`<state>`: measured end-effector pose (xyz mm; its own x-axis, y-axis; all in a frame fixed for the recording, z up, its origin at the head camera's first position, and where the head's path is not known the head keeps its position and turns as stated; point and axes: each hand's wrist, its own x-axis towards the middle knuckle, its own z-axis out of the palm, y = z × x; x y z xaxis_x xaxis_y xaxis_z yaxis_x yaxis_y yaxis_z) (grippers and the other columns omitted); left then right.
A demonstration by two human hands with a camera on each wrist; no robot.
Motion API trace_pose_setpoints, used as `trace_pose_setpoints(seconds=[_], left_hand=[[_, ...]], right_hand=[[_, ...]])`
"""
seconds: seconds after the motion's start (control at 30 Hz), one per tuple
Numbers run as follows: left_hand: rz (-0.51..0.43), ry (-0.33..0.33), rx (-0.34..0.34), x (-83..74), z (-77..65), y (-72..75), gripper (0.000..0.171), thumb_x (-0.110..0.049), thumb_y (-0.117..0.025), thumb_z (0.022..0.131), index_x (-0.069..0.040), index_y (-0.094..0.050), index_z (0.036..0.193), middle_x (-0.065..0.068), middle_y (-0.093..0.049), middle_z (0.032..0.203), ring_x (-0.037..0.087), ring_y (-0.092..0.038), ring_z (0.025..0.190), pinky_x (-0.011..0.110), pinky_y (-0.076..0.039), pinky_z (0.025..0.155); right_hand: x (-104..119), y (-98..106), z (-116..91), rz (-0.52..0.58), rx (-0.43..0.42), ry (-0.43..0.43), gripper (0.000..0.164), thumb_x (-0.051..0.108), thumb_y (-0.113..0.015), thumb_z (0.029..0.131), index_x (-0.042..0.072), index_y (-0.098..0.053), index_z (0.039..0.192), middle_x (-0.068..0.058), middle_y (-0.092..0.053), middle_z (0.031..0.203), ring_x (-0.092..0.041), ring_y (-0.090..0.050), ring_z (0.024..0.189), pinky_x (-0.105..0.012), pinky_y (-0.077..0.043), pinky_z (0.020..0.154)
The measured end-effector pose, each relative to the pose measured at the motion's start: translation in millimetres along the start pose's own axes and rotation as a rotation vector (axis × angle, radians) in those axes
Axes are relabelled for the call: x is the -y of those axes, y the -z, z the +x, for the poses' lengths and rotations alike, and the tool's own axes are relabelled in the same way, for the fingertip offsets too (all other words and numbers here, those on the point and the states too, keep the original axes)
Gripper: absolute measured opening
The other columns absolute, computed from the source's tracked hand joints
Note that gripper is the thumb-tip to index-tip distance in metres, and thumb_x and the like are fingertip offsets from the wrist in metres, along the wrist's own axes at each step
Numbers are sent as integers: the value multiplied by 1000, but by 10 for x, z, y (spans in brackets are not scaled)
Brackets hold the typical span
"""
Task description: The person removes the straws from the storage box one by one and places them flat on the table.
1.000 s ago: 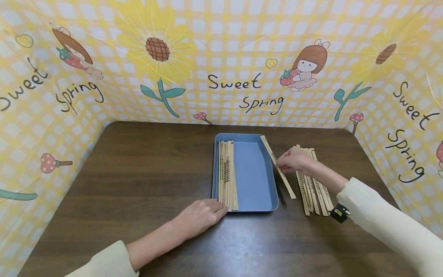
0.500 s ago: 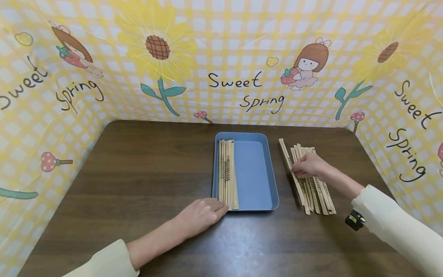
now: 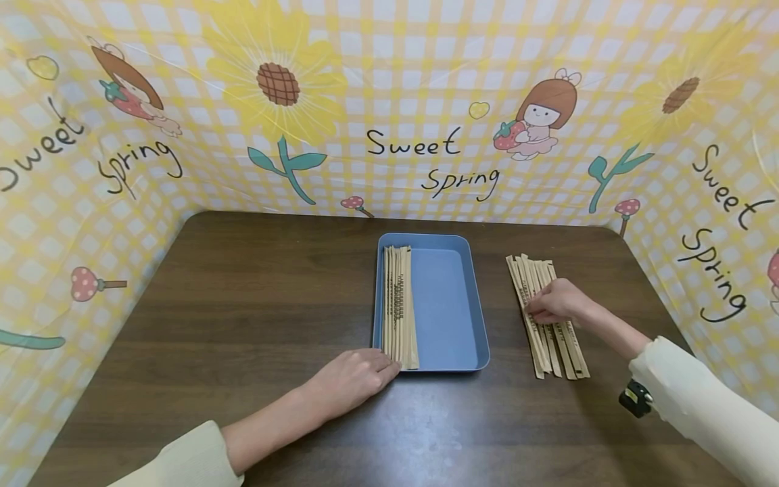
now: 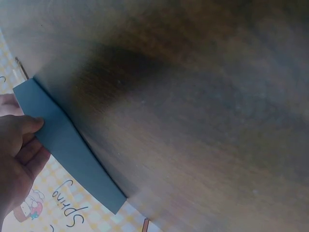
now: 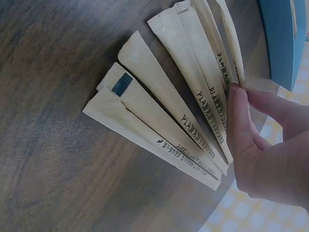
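Observation:
My left hand (image 3: 353, 379) holds the near left corner of a blue tray (image 3: 447, 308). In the left wrist view the thumb (image 4: 33, 124) presses the tray's outer wall (image 4: 72, 147). A row of paper-wrapped straws (image 3: 398, 304) lies along the tray's left side. Right of the tray, my right hand (image 3: 561, 302) pinches one wrapped straw (image 5: 232, 38) between thumb and forefinger, at the left edge of a loose pile of wrapped straws (image 5: 166, 106). The hand covers the pile's middle in the head view. Printed lettering shows on the wrappers.
A dark wooden table (image 3: 262, 291) bears everything. Patterned yellow-checked cloth (image 3: 389, 81) walls it in at the back and both sides. A small black device (image 3: 635, 398) sits at the right sleeve's cuff.
My right hand has moved right with the pinched straw, from the tray's right rim to the pile's left edge. The left hand and the tray stay put.

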<state>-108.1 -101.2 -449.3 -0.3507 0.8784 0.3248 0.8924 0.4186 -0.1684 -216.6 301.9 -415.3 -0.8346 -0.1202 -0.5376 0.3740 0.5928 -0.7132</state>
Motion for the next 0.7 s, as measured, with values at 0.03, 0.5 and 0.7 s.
trace_pose_setpoints(seconds=[0.03, 0.5, 0.7], left_hand=[[1, -1, 2, 0, 0, 0, 28, 2, -73, 81, -3, -73, 109, 4, -73, 98, 16, -68, 91, 28, -57, 87], [-10, -3, 1, -2, 8, -2, 28, 3, -74, 81, -2, -73, 109, 5, -73, 98, 17, -68, 92, 29, -57, 88], [-15, -2, -1, 2, 11, -1, 28, 3, -74, 81, -3, -74, 108, 4, -73, 97, 16, -69, 91, 28, -57, 87]], right_hand=[[-5, -4, 0, 3, -1, -1, 24, -1, -63, 92, -19, -65, 108, -8, -71, 81, -14, -68, 69, -29, -61, 72], [-35, -27, 2, 4, 1, -18, 22, -1, -63, 93, -18, -66, 106, -9, -71, 79, -14, -68, 65, -26, -61, 67], [-40, -29, 7, 31, 2, -25, 22, -2, -65, 91, -19, -65, 105, -9, -71, 77, -13, -68, 64, -26, -61, 67]])
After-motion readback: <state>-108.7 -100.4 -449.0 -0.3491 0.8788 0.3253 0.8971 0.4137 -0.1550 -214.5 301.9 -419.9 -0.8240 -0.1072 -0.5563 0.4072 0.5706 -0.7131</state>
